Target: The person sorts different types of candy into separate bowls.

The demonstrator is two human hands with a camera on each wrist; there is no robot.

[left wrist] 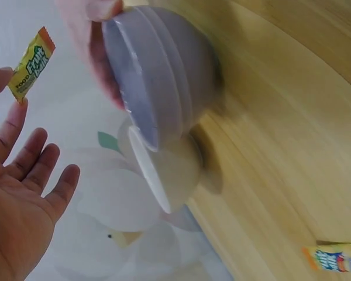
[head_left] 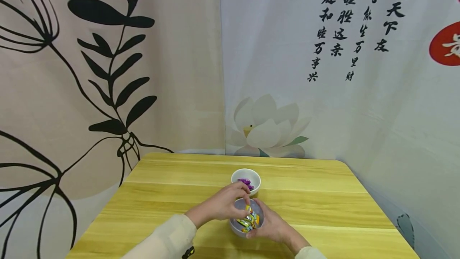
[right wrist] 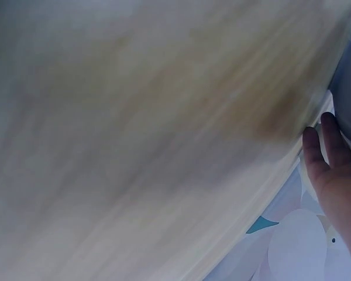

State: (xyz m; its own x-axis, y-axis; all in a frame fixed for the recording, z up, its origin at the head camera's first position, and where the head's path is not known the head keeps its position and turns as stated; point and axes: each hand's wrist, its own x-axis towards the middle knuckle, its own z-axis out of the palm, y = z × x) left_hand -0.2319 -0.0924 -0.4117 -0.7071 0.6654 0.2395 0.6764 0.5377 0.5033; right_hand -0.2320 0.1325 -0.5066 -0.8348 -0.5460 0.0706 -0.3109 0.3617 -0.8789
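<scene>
My left hand [head_left: 226, 203] pinches a yellow wrapped candy [left wrist: 33, 65] with orange ends between thumb and forefinger, above the grey bowl [head_left: 236, 230]. In the left wrist view its other fingers are spread. Several yellow wrapped candies [head_left: 251, 220] lie inside the grey bowl. My right hand [head_left: 274, 225] grips that bowl by its right side, thumb near the front. The left wrist view has the bowl tilted, while the right wrist view catches only part of it at the edge. Just behind stands a white bowl [head_left: 256, 176] holding purple wrapped candies [head_left: 245, 183].
A single yellow wrapped candy [left wrist: 334, 258] lies on the wooden table [head_left: 172, 179], at the lower right of the left wrist view. Behind the table hangs a printed cloth [head_left: 190, 71] with plants and writing.
</scene>
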